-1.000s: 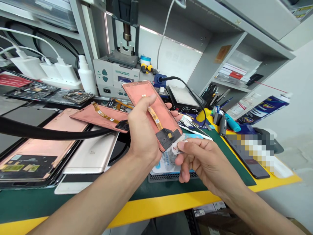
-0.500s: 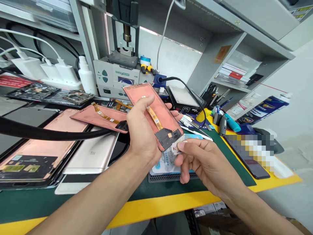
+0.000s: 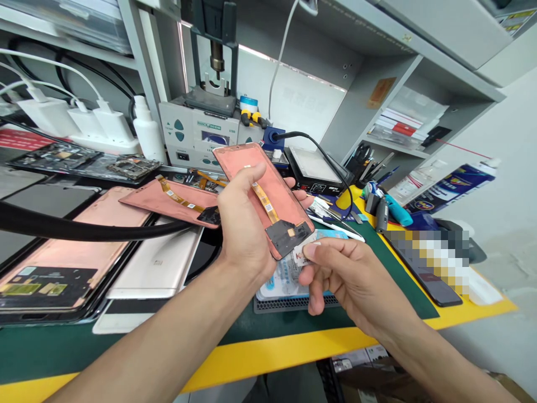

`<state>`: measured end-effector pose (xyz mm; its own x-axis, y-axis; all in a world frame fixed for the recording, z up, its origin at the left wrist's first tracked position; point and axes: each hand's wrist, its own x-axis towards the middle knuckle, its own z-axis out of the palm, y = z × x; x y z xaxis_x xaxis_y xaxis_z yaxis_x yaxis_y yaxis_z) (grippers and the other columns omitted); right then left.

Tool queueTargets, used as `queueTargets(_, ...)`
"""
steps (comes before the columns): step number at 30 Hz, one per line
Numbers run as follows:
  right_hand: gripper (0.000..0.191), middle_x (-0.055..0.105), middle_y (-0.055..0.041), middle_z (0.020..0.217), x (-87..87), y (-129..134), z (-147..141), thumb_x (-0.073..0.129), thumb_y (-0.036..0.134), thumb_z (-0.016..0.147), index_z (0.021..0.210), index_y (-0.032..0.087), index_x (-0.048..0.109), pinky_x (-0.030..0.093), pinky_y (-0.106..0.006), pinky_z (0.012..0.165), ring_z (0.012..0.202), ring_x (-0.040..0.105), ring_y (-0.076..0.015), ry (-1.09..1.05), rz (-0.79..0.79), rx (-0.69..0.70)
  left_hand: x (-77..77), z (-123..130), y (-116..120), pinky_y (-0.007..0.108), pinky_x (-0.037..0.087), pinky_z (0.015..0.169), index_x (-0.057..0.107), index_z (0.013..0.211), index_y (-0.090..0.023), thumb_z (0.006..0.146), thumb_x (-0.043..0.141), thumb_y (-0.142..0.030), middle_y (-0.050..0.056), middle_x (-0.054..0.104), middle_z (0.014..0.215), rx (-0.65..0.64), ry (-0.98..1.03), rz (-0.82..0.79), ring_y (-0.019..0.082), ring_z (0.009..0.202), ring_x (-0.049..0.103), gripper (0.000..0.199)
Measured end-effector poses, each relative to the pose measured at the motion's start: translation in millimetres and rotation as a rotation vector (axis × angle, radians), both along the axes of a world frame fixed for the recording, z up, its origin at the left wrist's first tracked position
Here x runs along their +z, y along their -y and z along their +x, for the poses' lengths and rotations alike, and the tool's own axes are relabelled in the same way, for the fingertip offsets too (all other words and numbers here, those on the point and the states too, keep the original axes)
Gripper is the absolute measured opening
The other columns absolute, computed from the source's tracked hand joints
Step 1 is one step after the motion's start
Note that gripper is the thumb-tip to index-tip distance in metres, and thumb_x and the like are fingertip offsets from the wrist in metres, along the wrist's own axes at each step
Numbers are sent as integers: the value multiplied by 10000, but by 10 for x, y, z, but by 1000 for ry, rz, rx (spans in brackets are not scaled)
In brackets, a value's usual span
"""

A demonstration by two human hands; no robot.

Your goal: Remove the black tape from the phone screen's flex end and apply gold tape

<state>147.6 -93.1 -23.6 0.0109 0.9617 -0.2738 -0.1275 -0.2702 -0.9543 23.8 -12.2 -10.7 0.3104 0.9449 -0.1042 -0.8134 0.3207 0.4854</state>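
- Left hand (image 3: 245, 224) is gripping pink-backed panel (image 3: 283, 190) above surface (image 3: 272, 323).
- Right hand (image 3: 344, 266) is pinching white piece (image 3: 299, 256) near panel's lower corner.
- Thumb (image 3: 249, 176) pressure is risking creased ribbon cable (image 3: 265, 204); slipping piece is risking scratched black film (image 3: 285, 239).

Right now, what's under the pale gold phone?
A white panel with a dark band peeks out nearest you. The rest is hidden by the gold phone and your left forearm.

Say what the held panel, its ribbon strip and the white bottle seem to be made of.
Held panel: perhaps foil or coated metal, matte, judging by its pinkish copper back.
Ribbon strip: likely thin plastic film, slightly glossy, from its amber colour.
White bottle: probably moulded plastic; it looks smooth and opaque.
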Motion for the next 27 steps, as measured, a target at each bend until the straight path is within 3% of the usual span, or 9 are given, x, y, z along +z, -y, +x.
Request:
queueTargets(10,300,741,-29,669,-13,-9,10,766,389,849,700,135,704,532,-188,457,421,653,-114,14,-3,1,-30,0,-1,310,552,555,639,796,-162,771,611,-421,74,666,655,-13,-22,17,260,686,723,262)
queueTargets(19,300,741,-37,673,18,1,5,767,388,839,702,131,697,522,-189,452,416,652,-116,21,-4,3,9,8,20,288,559,590,622,758,-167,797,588,-369,40,645,652,29,-2,2,186,606,680,208)
queueTargets(27,303,739,-34,666,16,5,0,770,388,834,687,133,699,521,-191,452,412,649,-116,22,-10,13,-11,3,10,346,590,571,636,817,-168,801,601,-401,59,651,634,-2,-2,20,261,664,721,236)
